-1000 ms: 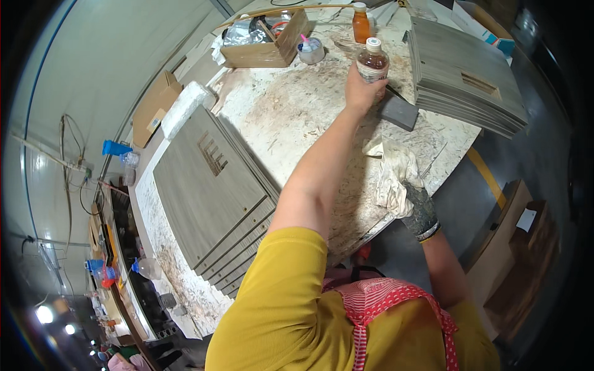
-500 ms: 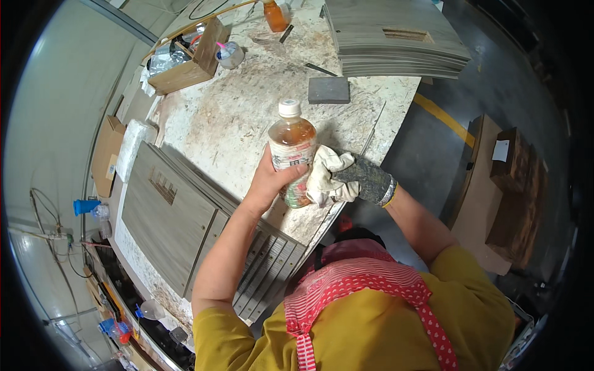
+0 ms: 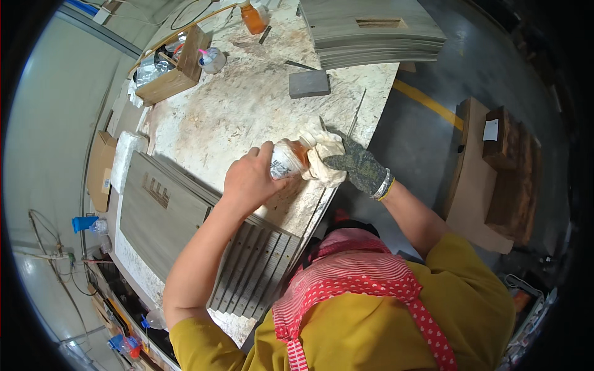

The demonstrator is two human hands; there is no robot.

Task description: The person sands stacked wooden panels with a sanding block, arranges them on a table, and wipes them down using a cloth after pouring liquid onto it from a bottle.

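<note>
My bare left hand point(image 3: 249, 177) is wrapped round a plastic bottle point(image 3: 287, 159) of amber liquid with a pale printed label. The bottle is tilted, its neck toward the right against a crumpled cream cloth point(image 3: 326, 156). My right hand point(image 3: 362, 164), in a dark grey knitted glove, grips that cloth at the bottle's mouth. The cloth hides the bottle's top, so I cannot tell whether the cap is on. Both hands are above the near edge of a stained white worktable point(image 3: 247, 111).
Grey wood-look panels are stacked at the near left point(image 3: 164, 216) and far right point(image 3: 371, 34). A grey block point(image 3: 309, 84), a wooden box point(image 3: 176, 74) of supplies, a small pot point(image 3: 212, 60) and another amber bottle point(image 3: 252, 18) stand on the table. Brown boxes point(image 3: 501, 161) are on the right.
The bottle was upright and has been tipped to the right, its neck now against the cloth. My left hand has turned with it. The whole view has shifted slightly.
</note>
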